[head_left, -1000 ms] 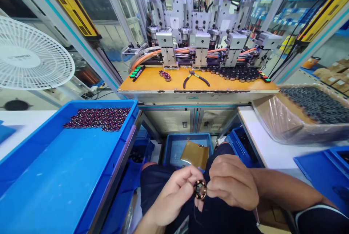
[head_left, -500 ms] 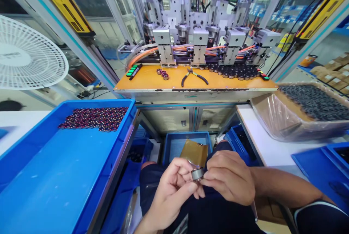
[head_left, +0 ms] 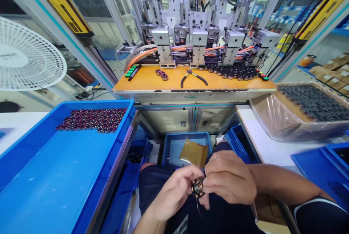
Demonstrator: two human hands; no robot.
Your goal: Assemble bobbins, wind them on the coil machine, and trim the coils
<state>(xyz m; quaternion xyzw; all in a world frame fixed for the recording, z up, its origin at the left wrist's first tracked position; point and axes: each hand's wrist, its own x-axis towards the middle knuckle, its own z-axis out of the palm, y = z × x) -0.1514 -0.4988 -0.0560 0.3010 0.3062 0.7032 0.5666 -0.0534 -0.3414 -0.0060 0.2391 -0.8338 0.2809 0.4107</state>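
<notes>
A small round motor stator (head_left: 196, 188) with copper windings is held above my lap, its open wound face turned toward me. Thin wire ends hang down from its lower side. My left hand (head_left: 177, 190) grips the stator from the left, fingers curled round its edge. Closed against the stator's right side is my right hand (head_left: 230, 177), thumb and fingertips pinching at its rim; whether a wire is between them is hidden. Below and beyond the hands, a blue bin (head_left: 188, 135) holds a yellowish sheet (head_left: 193, 154) with a few small parts on it.
On the orange bench (head_left: 147, 81) lie pliers (head_left: 193, 77), a few red-black stators (head_left: 161, 75) and many dark ones (head_left: 237, 72). Machine clamps (head_left: 199, 44) stand behind. A blue tray (head_left: 65, 168) of stators is left; a plastic-lined carton (head_left: 275, 117) is right. A fan (head_left: 27, 54) stands far left.
The stator has been turned: its grey side faced me before, and now its copper-wound face shows, with wire ends hanging. Both hands stay close together on it.
</notes>
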